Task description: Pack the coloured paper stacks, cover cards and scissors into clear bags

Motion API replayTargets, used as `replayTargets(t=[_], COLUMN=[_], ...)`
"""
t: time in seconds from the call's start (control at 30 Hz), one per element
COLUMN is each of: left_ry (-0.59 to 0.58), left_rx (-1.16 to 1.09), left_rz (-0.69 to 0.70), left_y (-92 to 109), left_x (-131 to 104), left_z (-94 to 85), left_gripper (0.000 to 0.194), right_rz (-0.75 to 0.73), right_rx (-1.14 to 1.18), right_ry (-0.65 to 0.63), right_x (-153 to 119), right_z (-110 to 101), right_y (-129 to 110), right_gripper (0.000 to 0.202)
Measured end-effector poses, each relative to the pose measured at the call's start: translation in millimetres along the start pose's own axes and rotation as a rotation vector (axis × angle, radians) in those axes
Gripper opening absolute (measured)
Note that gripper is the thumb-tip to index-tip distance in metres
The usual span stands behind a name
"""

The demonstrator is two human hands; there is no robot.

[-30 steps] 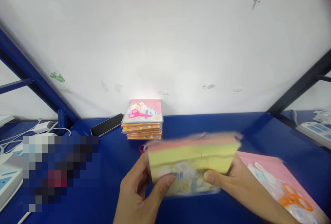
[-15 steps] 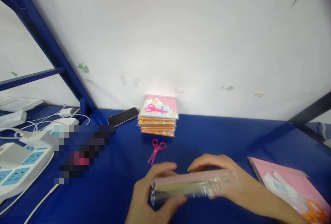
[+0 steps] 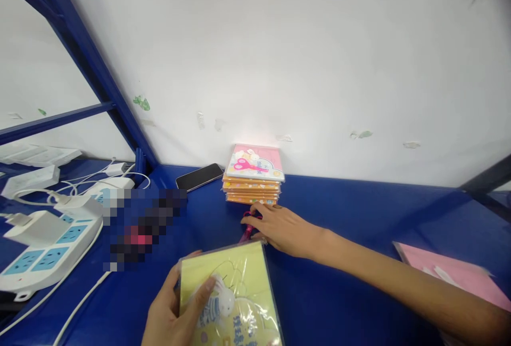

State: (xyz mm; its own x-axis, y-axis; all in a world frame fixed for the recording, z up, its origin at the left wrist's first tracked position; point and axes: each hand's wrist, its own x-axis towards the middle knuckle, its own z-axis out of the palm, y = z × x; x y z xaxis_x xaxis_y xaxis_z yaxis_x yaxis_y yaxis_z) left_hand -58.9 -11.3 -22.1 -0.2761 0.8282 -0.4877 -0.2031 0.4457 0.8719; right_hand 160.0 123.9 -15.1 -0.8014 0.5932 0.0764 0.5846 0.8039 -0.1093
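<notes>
My left hand [image 3: 175,303] grips a yellow booklet pack [image 3: 235,282] in clear plastic wrap, thumb across its front, which shows a white rabbit and blue lettering. My right hand [image 3: 275,226] reaches across the table, its fingers closed around the handles of the small pink scissors [image 3: 248,233]. The blades are partly hidden by the hand and lie just behind the pack's top edge. Directly beyond the right hand stands a stack of wrapped booklets [image 3: 255,167], with pink scissors pictured or lying on the top one.
A black phone [image 3: 199,177] lies left of the stack near the wall. White power strips [image 3: 51,250] with plugs and cables fill the left side, beside a blurred-out dark item [image 3: 147,229]. A pink booklet pack [image 3: 451,271] lies at right, partly behind my forearm.
My right hand has let go of the wrapped pack and moved forward to the scissors. The left hand has turned the pack so its yellow front faces up.
</notes>
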Motion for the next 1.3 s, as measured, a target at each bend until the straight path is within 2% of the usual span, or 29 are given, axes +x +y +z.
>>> replayTargets(t=[0.07,0.13,0.27,0.4,0.5,0.57,0.63,0.67,0.73,0.8,0.83,0.93,1.03,1.13,1.3], left_ry=[0.011,0.027,-0.006,-0.101,-0.122,-0.014,0.069,0.037,-0.130,-0.267,-0.286,-0.277,-0.267,-0.239,-0.193], left_rx=[-0.006,0.003,0.040,0.133,0.365,0.590,0.814,0.904,1.026,1.092,1.127,1.242,1.286,1.299,1.250], left_rz=[0.046,0.077,0.118,0.233,0.401,0.619,0.870,0.972,1.086,1.113,1.123,1.182,1.218,1.245,1.242], left_y=[-0.2,0.9,0.2,-8.2,-15.4,-19.3,-22.2,-23.1,-23.8,-22.7,-21.7,-19.3,-23.8,-36.7,-50.7], left_x=[1.1,2.1,5.3,8.8,11.2,12.8,14.6,15.6,18.0,21.5,23.8,31.5,33.8,24.5,3.8], left_z=[1.8,4.6,13.5,36.9,59.0,69.5,74.5,75.0,73.7,70.9,69.5,67.3,71.3,81.8,96.8], left_gripper=[0.092,0.098,0.093,0.081,0.067,0.057,0.037,0.026,0.018,0.023,0.028,0.044,0.048,0.050,0.045], right_rz=[0.068,0.121,0.195,0.383,0.547,0.554,0.494,0.463,0.420,0.393,0.385,0.404,0.467,0.456,0.340], right_rx=[-0.005,0.010,0.029,0.172,0.379,0.457,0.488,0.496,0.510,0.515,0.514,0.499,0.453,0.419,0.431], right_ry=[-0.011,0.001,0.055,0.130,0.155,0.151,0.133,0.125,0.110,0.090,0.079,0.081,0.148,0.186,0.111], right_x=[1.7,-7.2,-48.1,-95.3,-119.5,-126.9,-127.8,-126.6,-123.0,-119.3,-117.7,-113.2,-109.0,-106.5,-108.2], right_z=[6.8,11.9,13.3,-5.6,-27.0,-37.1,-40.7,-40.1,-35.5,-29.3,-26.6,-22.0,-22.2,-22.8,-22.3], right_y=[3.3,9.9,24.5,32.0,26.5,18.0,9.6,6.5,3.5,4.4,6.1,14.5,24.7,31.9,35.2], right_gripper=[0.027,0.026,0.024,0.025,0.024,0.026,0.026,0.026,0.028,0.031,0.032,0.028,0.022,0.020,0.022])
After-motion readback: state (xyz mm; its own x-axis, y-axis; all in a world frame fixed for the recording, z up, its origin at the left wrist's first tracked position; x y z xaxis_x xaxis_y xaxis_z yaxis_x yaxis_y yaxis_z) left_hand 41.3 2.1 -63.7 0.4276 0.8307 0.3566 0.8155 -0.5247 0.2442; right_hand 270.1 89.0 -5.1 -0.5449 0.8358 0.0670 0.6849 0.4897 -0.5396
